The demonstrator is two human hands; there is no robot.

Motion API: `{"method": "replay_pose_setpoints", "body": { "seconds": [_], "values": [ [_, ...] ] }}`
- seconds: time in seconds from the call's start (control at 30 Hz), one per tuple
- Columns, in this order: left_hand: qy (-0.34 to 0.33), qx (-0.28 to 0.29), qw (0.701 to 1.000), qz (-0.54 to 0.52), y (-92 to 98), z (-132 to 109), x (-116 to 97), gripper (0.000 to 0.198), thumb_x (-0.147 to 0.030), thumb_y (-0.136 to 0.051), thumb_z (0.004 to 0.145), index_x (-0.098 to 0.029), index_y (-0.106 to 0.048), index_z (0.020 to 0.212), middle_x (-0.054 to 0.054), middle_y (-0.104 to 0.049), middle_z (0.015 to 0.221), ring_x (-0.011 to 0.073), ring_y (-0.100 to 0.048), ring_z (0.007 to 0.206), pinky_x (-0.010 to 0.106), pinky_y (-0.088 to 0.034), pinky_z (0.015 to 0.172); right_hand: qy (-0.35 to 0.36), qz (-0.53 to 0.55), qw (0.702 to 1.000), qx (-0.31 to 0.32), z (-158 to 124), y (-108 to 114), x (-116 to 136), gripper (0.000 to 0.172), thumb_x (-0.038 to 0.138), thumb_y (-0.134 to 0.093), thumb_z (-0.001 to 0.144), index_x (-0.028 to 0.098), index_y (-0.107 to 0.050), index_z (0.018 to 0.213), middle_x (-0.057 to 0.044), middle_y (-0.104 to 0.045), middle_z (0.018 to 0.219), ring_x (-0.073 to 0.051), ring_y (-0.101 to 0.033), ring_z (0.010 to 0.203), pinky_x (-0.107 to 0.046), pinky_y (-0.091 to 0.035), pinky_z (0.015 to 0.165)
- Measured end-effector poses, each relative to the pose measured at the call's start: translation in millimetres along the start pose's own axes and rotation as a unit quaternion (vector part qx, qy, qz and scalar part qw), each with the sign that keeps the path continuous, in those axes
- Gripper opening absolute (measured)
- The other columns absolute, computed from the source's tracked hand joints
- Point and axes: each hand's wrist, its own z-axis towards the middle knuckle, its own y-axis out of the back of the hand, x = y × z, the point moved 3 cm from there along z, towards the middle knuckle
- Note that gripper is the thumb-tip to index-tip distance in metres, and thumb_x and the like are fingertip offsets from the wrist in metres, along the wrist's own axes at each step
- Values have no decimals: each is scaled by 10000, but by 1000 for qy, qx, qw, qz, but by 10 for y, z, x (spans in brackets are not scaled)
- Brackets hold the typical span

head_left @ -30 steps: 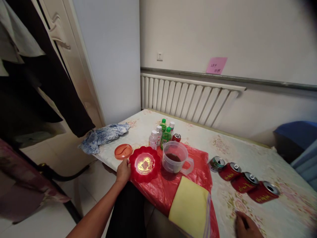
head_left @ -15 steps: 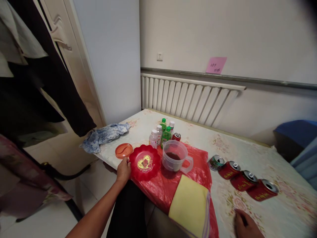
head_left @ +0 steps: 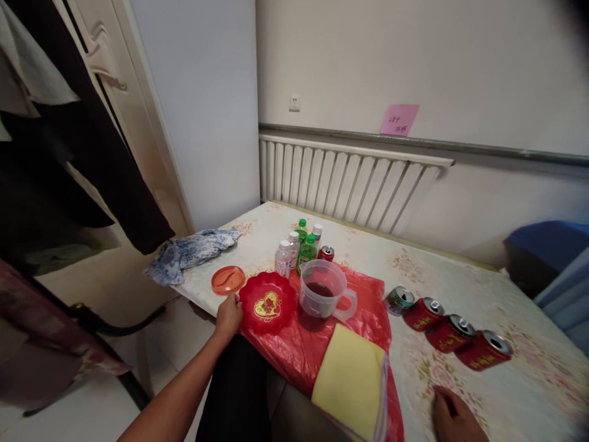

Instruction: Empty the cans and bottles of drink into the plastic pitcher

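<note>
My left hand (head_left: 229,314) grips the left rim of a red scalloped plate (head_left: 267,303) with a gold heart, which sits on a red plastic bag (head_left: 317,347) at the table's front edge. To the plate's right stands a clear measuring jug (head_left: 324,292) with dark liquid in it. My right hand (head_left: 453,415) rests on the table (head_left: 460,270) at the lower right, fingers curled; what they hold, if anything, is hidden. Several opened cans (head_left: 442,328) lie on their sides just beyond that hand.
A yellow cloth (head_left: 352,380) lies on the bag. Small bottles (head_left: 297,248) and an upright red can (head_left: 326,253) stand behind the jug. An orange lid (head_left: 228,279) and a blue patterned cloth (head_left: 191,252) lie left. A radiator (head_left: 345,181) lines the wall.
The view has shifted a little. My left hand stays on the plate's rim and my right hand stays on the table.
</note>
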Motion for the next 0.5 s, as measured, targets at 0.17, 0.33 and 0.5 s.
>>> {"method": "replay_pose_setpoints", "body": {
  "seconds": [0.17, 0.33, 0.5],
  "values": [
    [-6, 19, 1000, 12, 8, 3, -15, 113, -180, -481, 842, -207, -530, 743, 29, -644, 697, 199, -632, 706, 261, -412, 632, -1, 3, 1000, 8, -18, 5, 24, 488, 474, -402, 778, 165, -684, 1031, -156, -708, 1103, -340, -655, 1004, -407, -494, 859],
    [-16, -28, 999, 6, 129, -174, -126, 195, -261, -421, 887, -155, -555, 981, 152, -652, 1017, 281, -631, 985, 359, -485, 807, -4, 12, 1000, 4, -19, -2, 29, 522, 493, -393, 760, 153, -682, 1031, -159, -712, 1092, -337, -656, 1003, -402, -497, 858],
    [-118, -34, 991, -56, 23, -635, -265, 264, -317, -390, 895, -203, -535, 1083, 114, -636, 1134, 234, -601, 1107, 341, -457, 994, -19, 64, 998, -14, -9, 28, 85, 507, 533, -431, 721, 177, -700, 963, -131, -743, 1006, -325, -677, 937, -401, -515, 833]
  ]
}}
